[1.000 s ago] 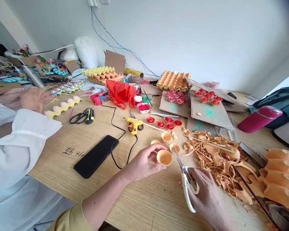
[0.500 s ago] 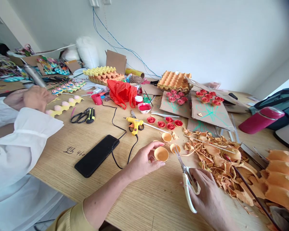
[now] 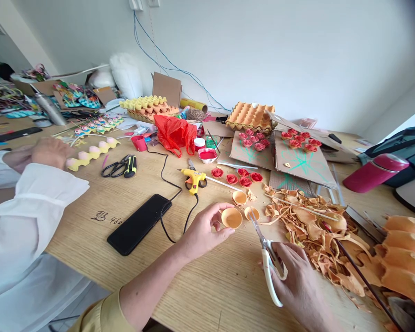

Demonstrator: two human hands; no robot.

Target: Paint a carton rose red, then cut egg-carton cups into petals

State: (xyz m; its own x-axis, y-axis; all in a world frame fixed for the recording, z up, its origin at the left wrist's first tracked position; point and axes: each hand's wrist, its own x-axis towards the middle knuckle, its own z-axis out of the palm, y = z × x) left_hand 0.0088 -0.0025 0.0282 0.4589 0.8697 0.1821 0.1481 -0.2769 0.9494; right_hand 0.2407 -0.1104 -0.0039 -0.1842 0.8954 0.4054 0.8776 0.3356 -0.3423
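Between thumb and fingers, my left hand (image 3: pixel 204 230) holds an orange egg-carton cup (image 3: pixel 231 218), its round opening facing me. My right hand (image 3: pixel 293 272) grips white-handled scissors (image 3: pixel 269 272), whose blades are slightly parted and point away from me. The blade tips lie over a second orange cup (image 3: pixel 251 213) on the table. Just beyond stands another orange cup (image 3: pixel 240 198), with a small scrap beside it. Part of one more cup is hidden behind my left fingers. A heap of orange carton scraps (image 3: pixel 307 221) lies right of the scissors.
A yellow glue gun (image 3: pixel 193 179) with a black cord and a black phone (image 3: pixel 138 223) lie to the left. Red paper roses (image 3: pixel 242 177) sit further back. A pink bottle (image 3: pixel 375 172) stands right. At far left are a co-worker's hands (image 3: pixel 50 152) in white sleeves.
My left hand has shifted the cup slightly left and away from me. The scissors stay nearly still. The co-worker's hands have lowered toward the table.
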